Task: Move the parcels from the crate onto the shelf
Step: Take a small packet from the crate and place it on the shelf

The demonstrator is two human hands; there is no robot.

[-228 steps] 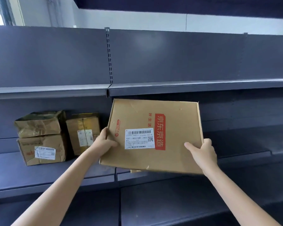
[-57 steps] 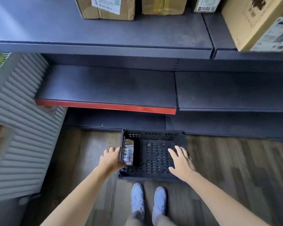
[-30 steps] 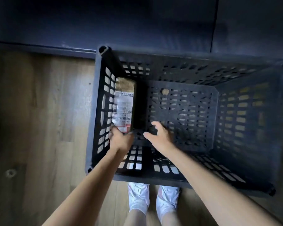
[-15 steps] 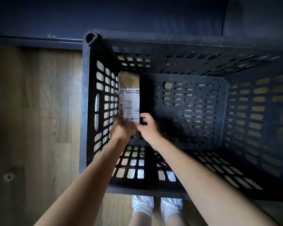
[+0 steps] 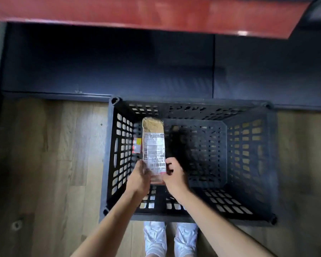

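Gripping the parcel [image 5: 153, 151] by its near end, our left hand [image 5: 138, 179] and right hand [image 5: 174, 176] pinch it from either side inside the crate [image 5: 248, 218], by its 9 o'clock wall. Its long axis runs 6 to 12 o'clock, labelled face up, print blurred. Beyond, the shelf [image 5: 107, 60] lies dark.

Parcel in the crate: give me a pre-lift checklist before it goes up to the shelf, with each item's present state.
1. Left hand grips the parcel: ok.
2. Right hand grips its other side: ok.
3. Parcel clear of the crate rim: not ok, its far end is still inside.
4. Nothing else left in the crate: ok, only bare floor shows.
5. Free spot on the shelf: cannot tell, upper levels are out of view.
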